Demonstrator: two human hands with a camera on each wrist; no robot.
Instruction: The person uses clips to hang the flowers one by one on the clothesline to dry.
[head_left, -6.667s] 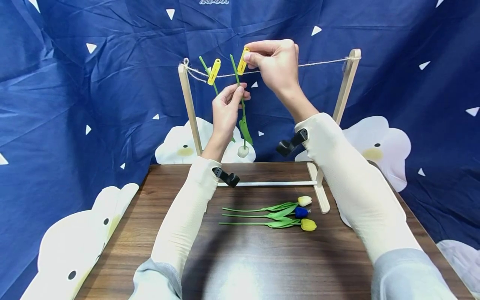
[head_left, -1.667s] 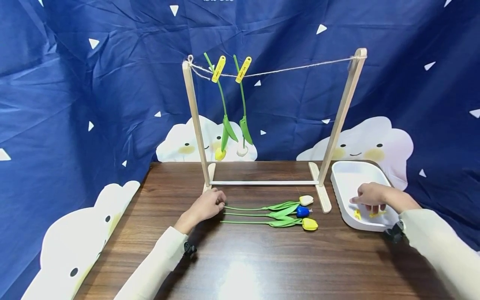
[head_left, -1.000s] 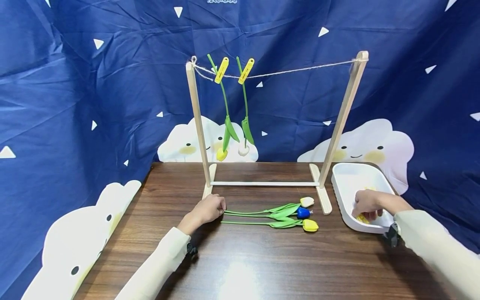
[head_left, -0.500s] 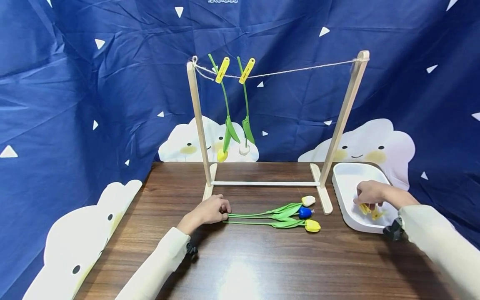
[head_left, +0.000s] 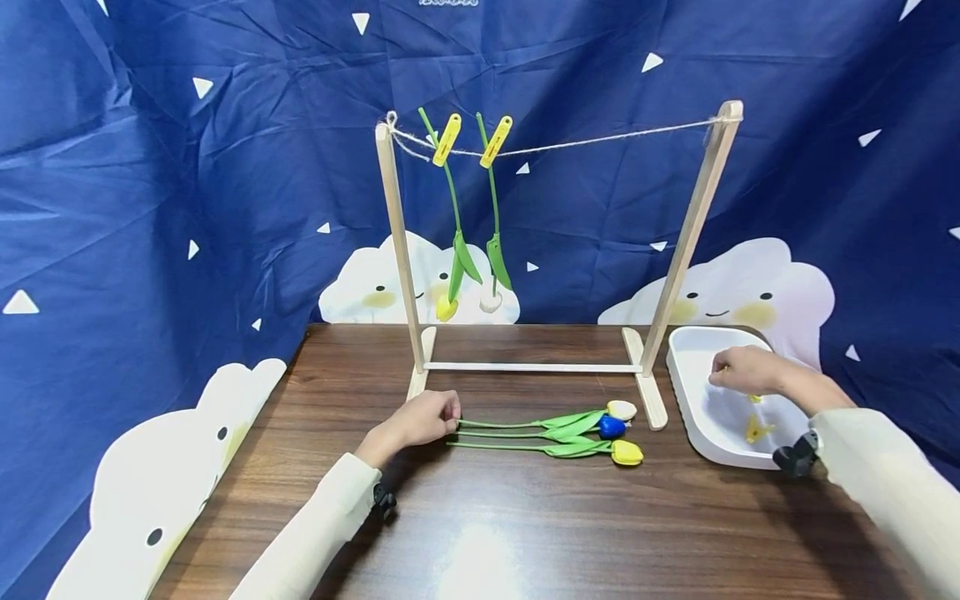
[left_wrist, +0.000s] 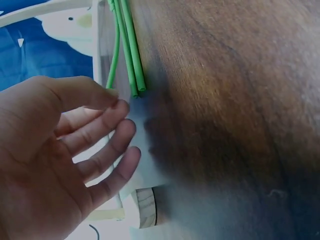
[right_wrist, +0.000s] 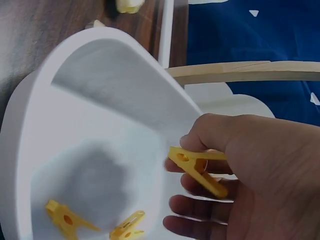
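Dark wood grain fills the near part of the table (head_left: 487, 517), and on it my left hand (head_left: 420, 418) rests with its fingers loosely curled at the cut ends of three green stems; the left wrist view shows the fingertips (left_wrist: 117, 107) just touching those ends, gripping nothing. The three tulips (head_left: 555, 429) lie side by side, heads pointing right: a cream one, a blue one and a yellow one nearest me. To the right, my right hand (head_left: 742, 371) hovers over the white tray (head_left: 686, 408) and pinches a yellow clothespin (right_wrist: 197, 170) between thumb and fingers, lifted off the tray floor. Two more yellow pins (right_wrist: 95, 222) lie loose in the tray below it. Beyond the tulips stands the wooden rack (head_left: 693, 225), its twine (head_left: 600, 139) strung between the posts. Two tulips hang head down near the left post, each clipped by a yellow pin (head_left: 447, 140). Behind is a blue cloth backdrop (head_left: 187, 183) with white triangles and clouds.
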